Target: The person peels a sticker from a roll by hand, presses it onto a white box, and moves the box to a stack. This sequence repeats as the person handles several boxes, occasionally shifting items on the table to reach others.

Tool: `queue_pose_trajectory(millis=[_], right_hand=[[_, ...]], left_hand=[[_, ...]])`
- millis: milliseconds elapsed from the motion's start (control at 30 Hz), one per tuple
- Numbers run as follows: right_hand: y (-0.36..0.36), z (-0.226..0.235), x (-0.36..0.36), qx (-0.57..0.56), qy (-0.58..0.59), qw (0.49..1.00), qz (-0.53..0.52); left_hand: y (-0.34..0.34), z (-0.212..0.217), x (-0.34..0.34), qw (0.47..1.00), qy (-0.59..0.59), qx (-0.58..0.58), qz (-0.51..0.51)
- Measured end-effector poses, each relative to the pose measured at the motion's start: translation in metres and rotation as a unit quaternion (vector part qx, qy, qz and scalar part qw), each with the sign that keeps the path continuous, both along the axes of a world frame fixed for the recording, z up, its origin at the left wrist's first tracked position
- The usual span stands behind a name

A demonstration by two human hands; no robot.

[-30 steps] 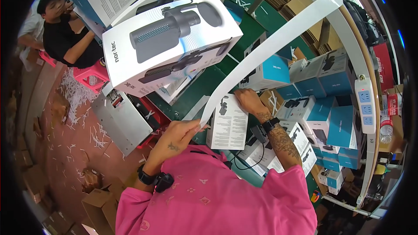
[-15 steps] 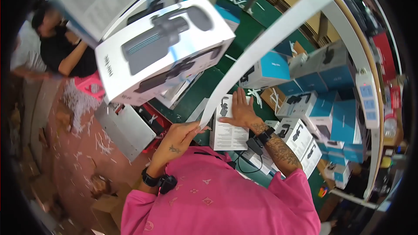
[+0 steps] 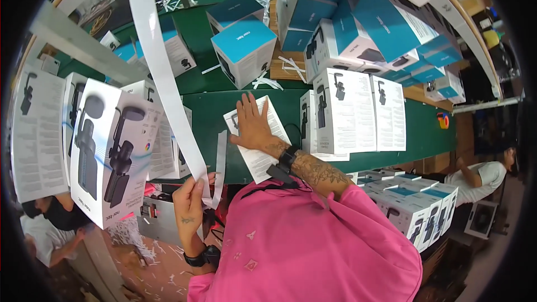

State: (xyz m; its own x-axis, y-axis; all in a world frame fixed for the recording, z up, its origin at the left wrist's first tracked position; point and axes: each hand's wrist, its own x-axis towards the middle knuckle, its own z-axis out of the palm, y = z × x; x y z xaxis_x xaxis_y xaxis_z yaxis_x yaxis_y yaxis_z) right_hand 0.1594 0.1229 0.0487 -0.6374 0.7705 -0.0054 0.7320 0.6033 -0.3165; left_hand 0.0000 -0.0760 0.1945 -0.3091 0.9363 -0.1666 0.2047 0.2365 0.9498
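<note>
In the head view, the left hand (image 3: 189, 204) is raised low by the near edge of the green table (image 3: 207, 113), thumb and fingers pinching a long white strip (image 3: 159, 56) that runs up and away; the right forearm slants inward, its hand, the right hand (image 3: 253, 127), laid palm down with fingers spread, grasping nothing, on a white printed box (image 3: 258, 163); that box lies askew on the table, left of some standing white boxes (image 3: 352, 112).
</note>
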Motion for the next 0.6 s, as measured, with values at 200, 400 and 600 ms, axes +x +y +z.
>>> queue_pose_trajectory(millis=[200,400,600], right_hand=[[-0.065,0.02,0.03,-0.043,0.037,0.997,0.049],[-0.115,0.035,0.143,-0.162,0.211,0.959,-0.094],[-0.248,-0.018,0.252,-0.29,0.147,0.906,-0.272]], left_hand=[[-0.003,-0.006,0.002,1.0,-0.011,-0.008,-0.019],[0.011,-0.012,-0.004,0.995,-0.027,-0.057,-0.079],[0.032,-0.015,0.001,0.991,-0.066,-0.067,-0.096]])
